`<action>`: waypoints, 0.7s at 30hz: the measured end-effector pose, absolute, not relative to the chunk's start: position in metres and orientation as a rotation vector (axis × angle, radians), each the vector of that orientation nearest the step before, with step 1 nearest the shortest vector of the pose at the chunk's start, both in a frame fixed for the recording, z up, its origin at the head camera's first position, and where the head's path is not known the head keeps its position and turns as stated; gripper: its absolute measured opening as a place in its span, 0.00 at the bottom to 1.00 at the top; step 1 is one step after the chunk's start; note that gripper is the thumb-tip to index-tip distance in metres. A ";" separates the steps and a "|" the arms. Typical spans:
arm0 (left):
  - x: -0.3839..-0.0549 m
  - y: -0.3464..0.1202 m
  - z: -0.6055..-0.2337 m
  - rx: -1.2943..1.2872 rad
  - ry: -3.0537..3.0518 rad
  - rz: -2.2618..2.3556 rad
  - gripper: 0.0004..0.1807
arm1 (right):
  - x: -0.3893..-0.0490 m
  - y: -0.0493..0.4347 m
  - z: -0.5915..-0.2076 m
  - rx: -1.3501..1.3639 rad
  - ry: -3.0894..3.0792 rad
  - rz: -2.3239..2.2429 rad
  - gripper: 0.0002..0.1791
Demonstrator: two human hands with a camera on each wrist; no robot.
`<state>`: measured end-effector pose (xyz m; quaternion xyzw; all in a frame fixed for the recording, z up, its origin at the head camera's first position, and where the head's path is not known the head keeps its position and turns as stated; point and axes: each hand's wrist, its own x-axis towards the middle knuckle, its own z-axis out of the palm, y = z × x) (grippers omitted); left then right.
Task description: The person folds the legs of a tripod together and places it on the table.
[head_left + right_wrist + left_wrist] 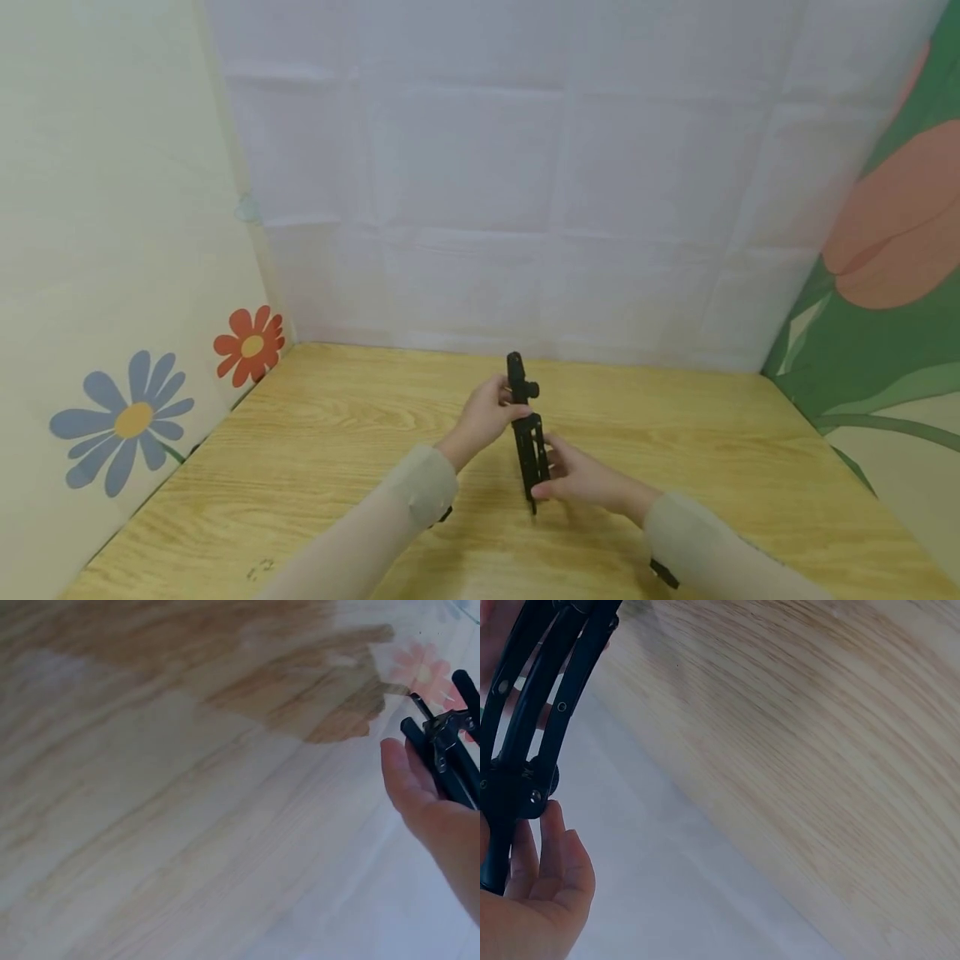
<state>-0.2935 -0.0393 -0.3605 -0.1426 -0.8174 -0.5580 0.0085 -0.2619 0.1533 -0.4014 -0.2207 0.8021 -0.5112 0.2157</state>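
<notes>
A small black tripod (pixel 527 450) is held over the middle of the table, its head pointing away from me and its legs toward me. My left hand (pixel 482 419) grips the tripod's upper shaft, just below the round side knob (pixel 532 389). Lower down, the fingers and thumb of my right hand (pixel 588 479) hold the legs from the right side. The left wrist view shows the hub and narrow legs (pixel 555 724) above that hand's fingers. In the right wrist view, the leg ends (pixel 411 729) stick out past the fingertips, slightly apart.
The wood-grain table (pixel 360 408) lies beneath both hands, with small dark marks at its near left. A creased white sheet (pixel 480 183) hangs behind it. Flower-printed panels stand at the left (pixel 120 250) and right (pixel 892 350).
</notes>
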 end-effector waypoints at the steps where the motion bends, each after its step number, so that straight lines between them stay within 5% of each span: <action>1: -0.293 -0.039 -0.360 -0.436 -2.557 -1.736 0.16 | -0.262 0.153 -0.402 -0.610 2.226 -1.421 0.47; 21: -0.293 -0.036 -0.366 -0.361 -2.539 -1.714 0.17 | -0.262 0.149 -0.408 -0.615 2.294 -1.424 0.48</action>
